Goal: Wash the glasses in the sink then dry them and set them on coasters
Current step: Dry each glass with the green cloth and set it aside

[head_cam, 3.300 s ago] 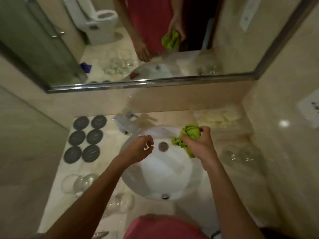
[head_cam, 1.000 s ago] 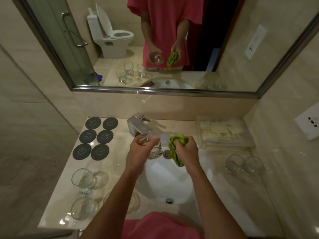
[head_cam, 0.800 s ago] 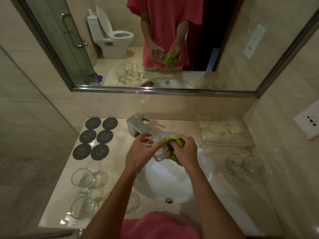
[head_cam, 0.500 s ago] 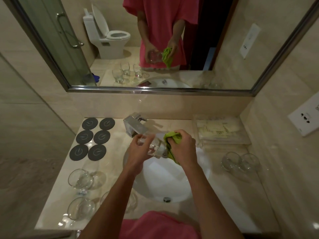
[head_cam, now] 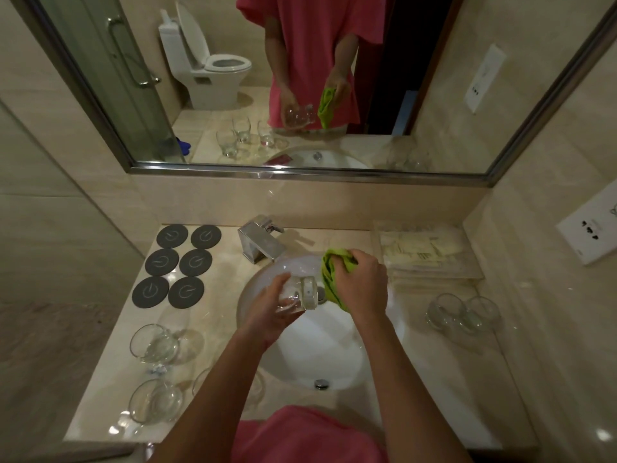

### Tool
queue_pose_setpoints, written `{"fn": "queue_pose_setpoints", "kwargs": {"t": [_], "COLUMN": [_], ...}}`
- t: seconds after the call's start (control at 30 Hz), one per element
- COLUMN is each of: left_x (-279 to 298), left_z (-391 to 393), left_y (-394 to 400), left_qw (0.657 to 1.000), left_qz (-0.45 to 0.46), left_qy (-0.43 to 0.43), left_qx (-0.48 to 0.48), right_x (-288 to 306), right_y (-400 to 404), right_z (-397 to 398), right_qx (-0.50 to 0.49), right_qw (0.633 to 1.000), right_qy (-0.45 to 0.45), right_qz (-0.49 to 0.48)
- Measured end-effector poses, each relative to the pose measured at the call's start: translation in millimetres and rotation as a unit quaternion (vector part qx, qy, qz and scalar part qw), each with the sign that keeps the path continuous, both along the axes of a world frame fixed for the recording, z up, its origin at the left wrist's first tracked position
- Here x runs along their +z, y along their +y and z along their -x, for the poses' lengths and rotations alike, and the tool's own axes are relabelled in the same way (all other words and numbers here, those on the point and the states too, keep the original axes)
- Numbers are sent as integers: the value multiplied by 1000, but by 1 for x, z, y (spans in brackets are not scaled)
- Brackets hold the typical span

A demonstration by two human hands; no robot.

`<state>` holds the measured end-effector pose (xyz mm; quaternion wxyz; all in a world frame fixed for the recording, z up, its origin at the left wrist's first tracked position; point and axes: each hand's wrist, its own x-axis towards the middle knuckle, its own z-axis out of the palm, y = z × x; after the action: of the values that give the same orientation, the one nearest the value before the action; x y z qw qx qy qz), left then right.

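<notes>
Over the white sink (head_cam: 320, 355), my left hand (head_cam: 272, 312) grips a clear glass (head_cam: 302, 294) lying on its side, its base pointing right. My right hand (head_cam: 362, 285) clutches a bunched green cloth (head_cam: 330, 272) just right of the glass's base; whether the two touch I cannot tell. Several dark round coasters (head_cam: 177, 259) lie bare at the counter's back left. Three more glasses (head_cam: 153, 345) stand at the front left, one partly hidden by my left arm. Two glasses (head_cam: 462, 312) stand to the right of the sink.
A chrome faucet (head_cam: 262, 240) stands behind the basin. A clear tray of packets (head_cam: 427, 252) sits at the back right. The mirror (head_cam: 300, 78) above reflects a person in a pink shirt. Walls close in on both sides, with a socket (head_cam: 591, 232) on the right.
The glass has tipped onto its side and dropped lower over the basin in my left hand. My right hand with the cloth has shifted off the glass to its right.
</notes>
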<state>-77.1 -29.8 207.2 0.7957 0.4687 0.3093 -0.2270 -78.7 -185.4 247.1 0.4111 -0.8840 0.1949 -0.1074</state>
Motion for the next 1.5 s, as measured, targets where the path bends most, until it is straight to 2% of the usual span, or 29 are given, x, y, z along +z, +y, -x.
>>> {"fn": "queue_pose_setpoints", "kwargs": {"t": [0.07, 0.13, 0.2, 0.3, 0.43, 0.57, 0.67, 0.83, 0.97, 1.1, 1.17, 1.27, 1.37, 1.43, 1.5], "left_x": [4, 9, 19, 22, 18, 20, 19, 23, 28, 37, 42, 50, 45, 32, 23], "left_z": [0, 0, 0, -1, -6, -9, -7, -7, -8, -7, -3, 2, 4, 3, 3], "left_y": [-2, -7, -14, -21, -15, -7, -4, -8, -11, -18, -20, -23, -14, -5, -1], "left_qw": [995, 983, 971, 960, 964, 958, 969, 975, 973, 963, 941, 878, 816, 770, 731], "left_qz": [-57, -127, -190, -242, -231, -237, -190, -129, -87, -121, -198, -325, -384, -427, -471], "left_qy": [-81, -127, -145, -137, -110, -149, -148, -178, -215, -242, -272, -321, -371, -397, -425], "left_qx": [-26, -42, -27, 19, 66, 66, 48, 29, 16, 9, -32, -145, -222, -259, -251], "right_x": [-4, -7, -11, -12, -10, -10, -11, -15, -17, -15, -12, -7, 1, 12, 22], "right_y": [1, 5, 9, 11, 12, 11, 10, 28, 39, 41, 43, 40, 25, 12, 5], "right_z": [-3, -2, 1, 6, 6, 8, 4, 11, 11, 6, 6, 2, -8, -11, -10], "right_qx": [55, 133, 186, 209, 201, 213, 196, 170, 166, 132, 100, 23, 12, 57, 116], "right_qw": [997, 988, 980, 974, 977, 970, 974, 960, 959, 956, 946, 919, 904, 861, 828], "right_qy": [-41, -47, -15, 16, 22, -5, -28, -82, -110, -134, -158, -132, 25, 142, 208], "right_qz": [-46, -67, -71, -81, -73, -115, -111, -209, -204, -225, -266, -371, -427, -486, -507]}}
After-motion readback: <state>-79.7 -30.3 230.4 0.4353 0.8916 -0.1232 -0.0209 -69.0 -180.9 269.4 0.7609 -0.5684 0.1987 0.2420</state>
